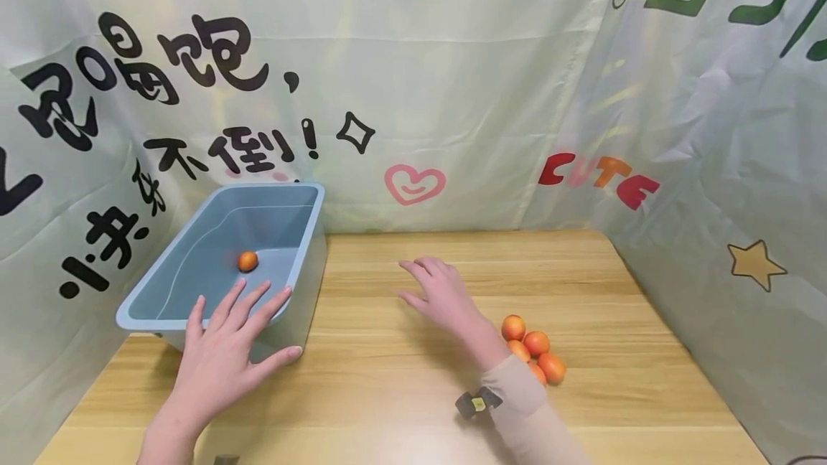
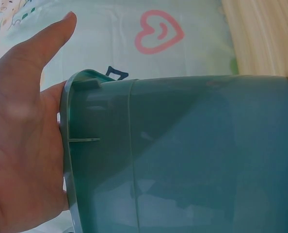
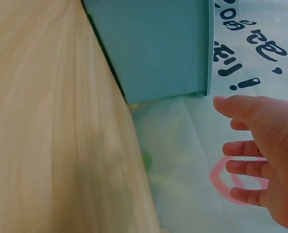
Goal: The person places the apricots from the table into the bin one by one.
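A blue plastic tub (image 1: 304,257) stands at the left of the table, with one small orange fruit (image 1: 248,260) inside it. My left hand (image 1: 222,354) is spread at the tub's near rim, fingers straight and pointing over it. In the left wrist view the palm lies alongside the rim (image 2: 70,160), thumb held away. My right hand (image 1: 442,296) is held over the middle of the table, apart from the tub, with nothing in its loosely extended fingers. Several more orange fruits (image 1: 537,343) sit beside the right forearm, which partly hides them.
The wooden table (image 1: 620,321) reaches back to a pale printed cloth (image 1: 478,92) that hangs behind and along both sides. A small dark device (image 1: 478,402) is at the right wrist. Part of another dark object (image 1: 226,459) shows at the bottom edge, near the left forearm.
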The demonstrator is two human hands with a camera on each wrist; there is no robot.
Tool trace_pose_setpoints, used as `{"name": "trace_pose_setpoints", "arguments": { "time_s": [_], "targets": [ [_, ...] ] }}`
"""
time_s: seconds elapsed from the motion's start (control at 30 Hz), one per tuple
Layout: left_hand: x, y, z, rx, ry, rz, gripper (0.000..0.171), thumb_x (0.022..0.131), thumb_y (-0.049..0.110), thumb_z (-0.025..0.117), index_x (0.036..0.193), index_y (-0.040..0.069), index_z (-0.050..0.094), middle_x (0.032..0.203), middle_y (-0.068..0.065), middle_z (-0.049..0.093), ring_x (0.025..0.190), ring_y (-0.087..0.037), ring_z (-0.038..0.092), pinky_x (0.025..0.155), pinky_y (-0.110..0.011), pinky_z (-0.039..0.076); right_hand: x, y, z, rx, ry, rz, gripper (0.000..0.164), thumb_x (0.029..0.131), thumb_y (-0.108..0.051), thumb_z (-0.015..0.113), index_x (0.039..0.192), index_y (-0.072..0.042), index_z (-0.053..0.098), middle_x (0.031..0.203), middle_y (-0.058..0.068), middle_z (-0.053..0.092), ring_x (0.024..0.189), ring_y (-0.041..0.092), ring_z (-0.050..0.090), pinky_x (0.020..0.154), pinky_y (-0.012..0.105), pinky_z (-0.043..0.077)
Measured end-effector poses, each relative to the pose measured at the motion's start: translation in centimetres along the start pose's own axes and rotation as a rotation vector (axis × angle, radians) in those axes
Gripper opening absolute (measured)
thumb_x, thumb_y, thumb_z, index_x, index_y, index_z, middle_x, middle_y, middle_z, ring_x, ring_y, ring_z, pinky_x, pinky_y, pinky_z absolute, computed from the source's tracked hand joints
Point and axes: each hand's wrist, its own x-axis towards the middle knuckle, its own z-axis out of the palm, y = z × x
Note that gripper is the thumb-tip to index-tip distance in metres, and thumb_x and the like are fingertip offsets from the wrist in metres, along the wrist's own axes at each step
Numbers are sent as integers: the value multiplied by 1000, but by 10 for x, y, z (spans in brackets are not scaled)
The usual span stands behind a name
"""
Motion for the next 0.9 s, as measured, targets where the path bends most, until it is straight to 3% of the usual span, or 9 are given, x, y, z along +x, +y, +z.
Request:
{"name": "trace_pose_setpoints", "arguments": {
  "time_s": [0.43,0.9],
  "targets": [
    [-1,-1,0,-2,-6,-5,85,71,63,74,146,40,41,146,-4,49,146,-31,28,114,-67,5,-26,13,-13,-47,-127,22,51,89,-38,69,133,-15,58,123,9,61,118,29,56,101,52,44],
    [-1,-2,1,1,-23,-7,82,74,66,70,146,41,41,147,-3,48,149,-28,25,114,-67,5,-49,22,-25,-104,-154,-9,49,88,-39,70,131,-16,59,120,7,63,117,30,57,100,53,45]
  ]
}}
